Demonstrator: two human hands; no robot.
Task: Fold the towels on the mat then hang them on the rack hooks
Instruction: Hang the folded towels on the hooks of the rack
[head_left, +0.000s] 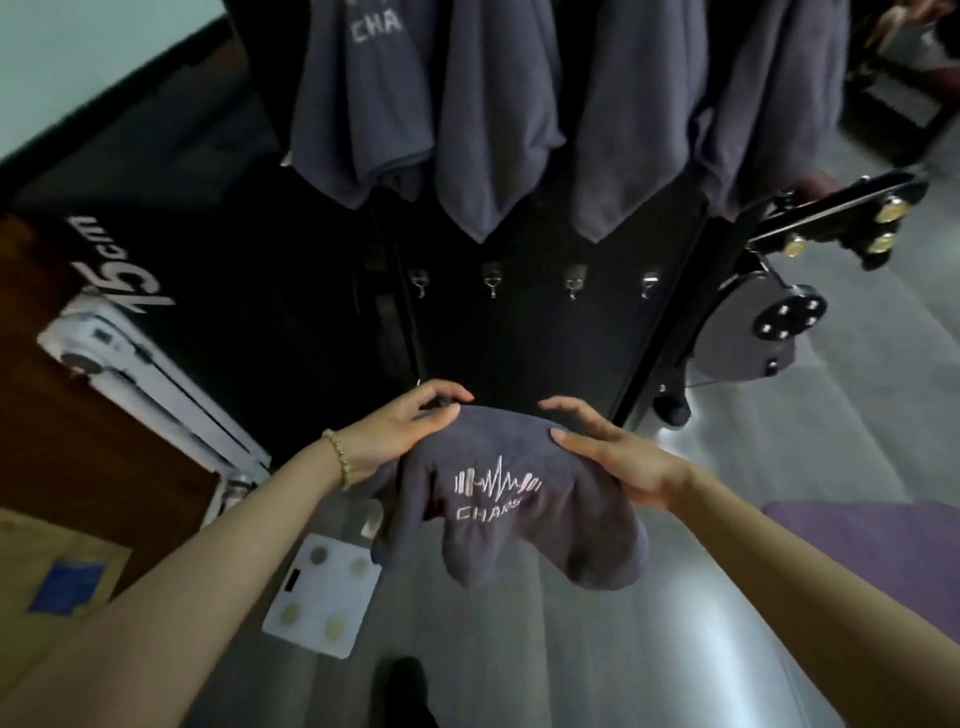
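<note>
A folded dark grey towel (511, 512) with a white barbell logo and "CHARS" lettering hangs between my two hands, low in front of a black rack (545, 332). My left hand (400, 426) grips its upper left edge, thumb on top. My right hand (608, 447) grips the upper right edge the same way. Several grey towels (493, 114) hang from the rack's upper hooks. A lower row of metal hooks (492, 286) stands bare just above my hands. A purple mat (872, 545) shows at the right edge.
A white bathroom scale (322, 592) lies on the grey floor below my left arm. A white machine (135, 374) and a brown cabinet (78, 441) stand at the left. Black gym equipment with wheels (789, 322) stands right of the rack. My shoe (405, 686) is at the bottom.
</note>
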